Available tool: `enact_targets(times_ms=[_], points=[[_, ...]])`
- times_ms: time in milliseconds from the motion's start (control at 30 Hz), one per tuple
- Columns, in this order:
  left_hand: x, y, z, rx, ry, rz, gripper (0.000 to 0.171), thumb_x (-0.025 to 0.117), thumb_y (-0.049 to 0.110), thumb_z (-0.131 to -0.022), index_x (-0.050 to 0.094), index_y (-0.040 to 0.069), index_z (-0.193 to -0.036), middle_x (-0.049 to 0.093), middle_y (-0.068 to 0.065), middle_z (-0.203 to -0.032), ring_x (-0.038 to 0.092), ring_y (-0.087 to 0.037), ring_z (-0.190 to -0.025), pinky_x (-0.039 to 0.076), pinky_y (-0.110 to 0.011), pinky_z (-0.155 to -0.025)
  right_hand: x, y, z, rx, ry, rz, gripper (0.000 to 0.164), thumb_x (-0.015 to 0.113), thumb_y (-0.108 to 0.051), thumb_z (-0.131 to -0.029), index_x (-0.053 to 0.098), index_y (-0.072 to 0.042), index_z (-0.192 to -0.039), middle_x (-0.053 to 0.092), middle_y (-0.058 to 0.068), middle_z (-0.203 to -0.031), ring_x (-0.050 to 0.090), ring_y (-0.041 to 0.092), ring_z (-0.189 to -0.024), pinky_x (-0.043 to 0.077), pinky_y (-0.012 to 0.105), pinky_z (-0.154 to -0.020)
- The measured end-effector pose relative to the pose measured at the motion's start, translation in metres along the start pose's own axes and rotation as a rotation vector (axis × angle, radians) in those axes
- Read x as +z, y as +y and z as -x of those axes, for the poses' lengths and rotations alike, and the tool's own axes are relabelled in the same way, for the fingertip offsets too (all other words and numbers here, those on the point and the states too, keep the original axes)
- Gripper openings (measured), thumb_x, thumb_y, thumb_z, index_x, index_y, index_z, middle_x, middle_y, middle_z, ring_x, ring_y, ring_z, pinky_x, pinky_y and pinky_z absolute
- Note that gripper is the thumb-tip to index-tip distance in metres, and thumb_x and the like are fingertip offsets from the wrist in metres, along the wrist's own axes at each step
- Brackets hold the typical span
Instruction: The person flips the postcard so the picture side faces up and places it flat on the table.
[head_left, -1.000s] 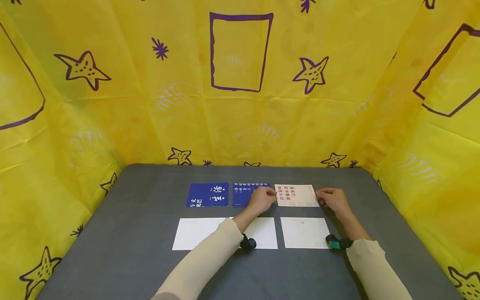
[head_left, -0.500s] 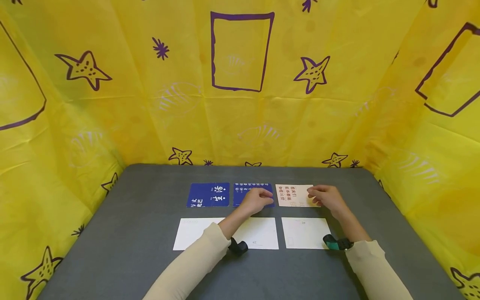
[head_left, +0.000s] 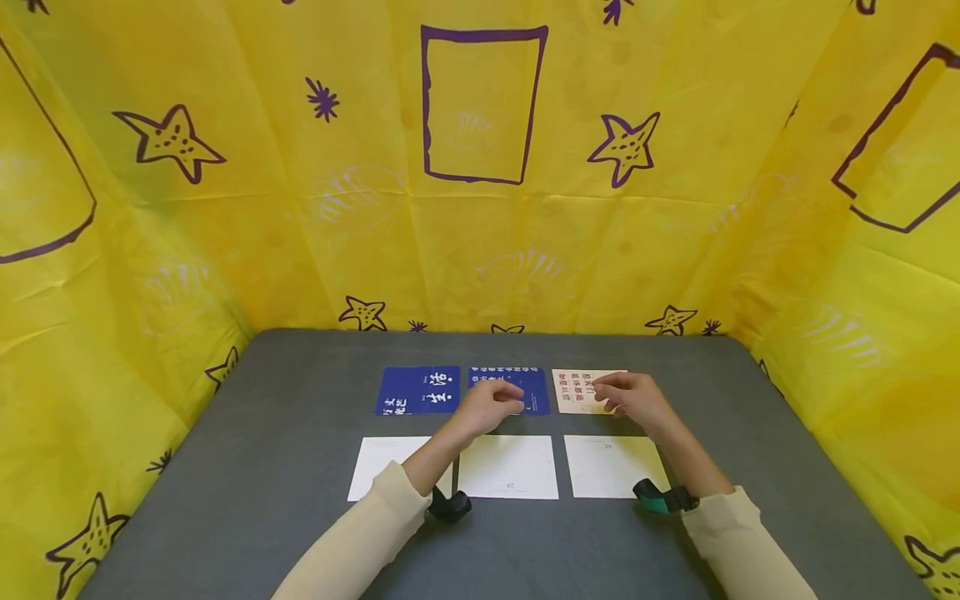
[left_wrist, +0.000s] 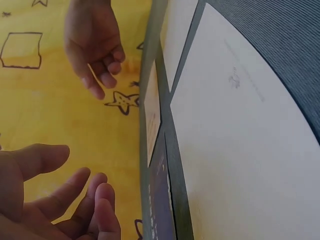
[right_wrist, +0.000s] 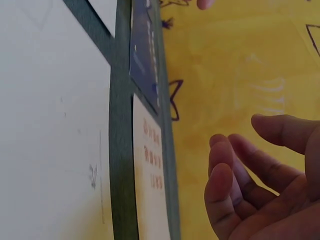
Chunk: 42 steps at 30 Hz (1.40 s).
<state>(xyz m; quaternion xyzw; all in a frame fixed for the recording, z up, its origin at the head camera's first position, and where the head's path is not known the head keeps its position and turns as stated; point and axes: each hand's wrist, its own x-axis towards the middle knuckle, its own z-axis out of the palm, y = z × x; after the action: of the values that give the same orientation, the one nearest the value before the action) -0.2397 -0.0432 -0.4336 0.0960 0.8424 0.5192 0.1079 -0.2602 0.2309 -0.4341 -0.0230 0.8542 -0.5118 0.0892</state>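
My left hand (head_left: 487,410) hovers over the middle dark-blue card (head_left: 536,385) of the far row, hiding part of it. Its fingers are loosely bent and hold nothing, as the left wrist view shows with thumb and fingertips apart. Over the cream card (head_left: 568,402) with red characters is my right hand (head_left: 633,400), also holding nothing. In the right wrist view its thumb and fingers (right_wrist: 220,185) stand apart, clear of the card. Another blue card (head_left: 408,390) with white characters lies at the far row's left end.
Nearer me lie three white cards: a left one (head_left: 382,462) partly behind my left forearm, a middle one (head_left: 517,468) and a right one (head_left: 607,463) partly behind the right wrist camera. The grey table (head_left: 262,467) is enclosed by yellow patterned cloth (head_left: 480,225).
Both hands have left the cream card's edges. The left hand has moved left over the middle blue card; the right has moved left across the cream card. The cards stay in place.
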Motion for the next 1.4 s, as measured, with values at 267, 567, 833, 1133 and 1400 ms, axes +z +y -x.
enact_targets(times_ms=[267, 567, 833, 1133, 1400], points=[[-0.012, -0.008, 0.013, 0.017, 0.024, -0.042, 0.030, 0.065, 0.015, -0.090, 0.067, -0.002, -0.115, 0.070, -0.013, -0.107, 0.064, -0.025, -0.098, 0.052, -0.037, -0.084, 0.021, -0.010, 0.009, -0.026, -0.020, -0.024, 0.032, 0.058, -0.011, -0.092, 0.063, 0.010, -0.116, 0.070, 0.019, -0.093, 0.059, 0.020, -0.070, 0.050, 0.026, -0.061], [-0.029, -0.020, 0.027, -0.027, 0.071, -0.057, 0.027, 0.066, 0.016, -0.091, 0.068, 0.001, -0.114, 0.070, -0.010, -0.105, 0.063, -0.022, -0.096, 0.054, -0.038, -0.083, 0.046, -0.019, 0.010, -0.033, -0.054, -0.027, 0.032, 0.061, -0.014, -0.093, 0.063, 0.008, -0.116, 0.069, 0.019, -0.091, 0.057, 0.016, -0.069, 0.049, 0.028, -0.064], [-0.050, -0.038, 0.043, -0.080, 0.130, -0.123, 0.021, 0.067, 0.014, -0.089, 0.070, 0.003, -0.107, 0.071, -0.006, -0.098, 0.064, -0.019, -0.092, 0.053, -0.034, -0.078, 0.077, -0.030, 0.009, -0.039, -0.107, -0.022, 0.032, 0.064, -0.016, -0.093, 0.066, 0.005, -0.116, 0.070, 0.019, -0.096, 0.059, 0.019, -0.071, 0.053, 0.032, -0.067], [-0.076, -0.056, 0.063, -0.110, 0.188, -0.180, 0.021, 0.066, 0.012, -0.090, 0.069, 0.001, -0.107, 0.072, -0.011, -0.101, 0.066, -0.024, -0.095, 0.053, -0.037, -0.079, 0.114, -0.042, 0.012, -0.077, -0.220, -0.012, 0.027, 0.066, -0.017, -0.091, 0.070, 0.002, -0.108, 0.072, 0.017, -0.092, 0.062, 0.022, -0.069, 0.052, 0.032, -0.062], [-0.097, -0.066, 0.087, -0.141, 0.173, -0.377, 0.022, 0.067, 0.018, -0.089, 0.070, 0.002, -0.104, 0.072, -0.007, -0.094, 0.066, -0.024, -0.090, 0.052, -0.039, -0.076, 0.146, -0.054, 0.017, -0.109, -0.352, 0.001, 0.029, 0.069, -0.018, -0.088, 0.070, 0.003, -0.108, 0.071, 0.015, -0.086, 0.061, 0.018, -0.064, 0.051, 0.031, -0.058]])
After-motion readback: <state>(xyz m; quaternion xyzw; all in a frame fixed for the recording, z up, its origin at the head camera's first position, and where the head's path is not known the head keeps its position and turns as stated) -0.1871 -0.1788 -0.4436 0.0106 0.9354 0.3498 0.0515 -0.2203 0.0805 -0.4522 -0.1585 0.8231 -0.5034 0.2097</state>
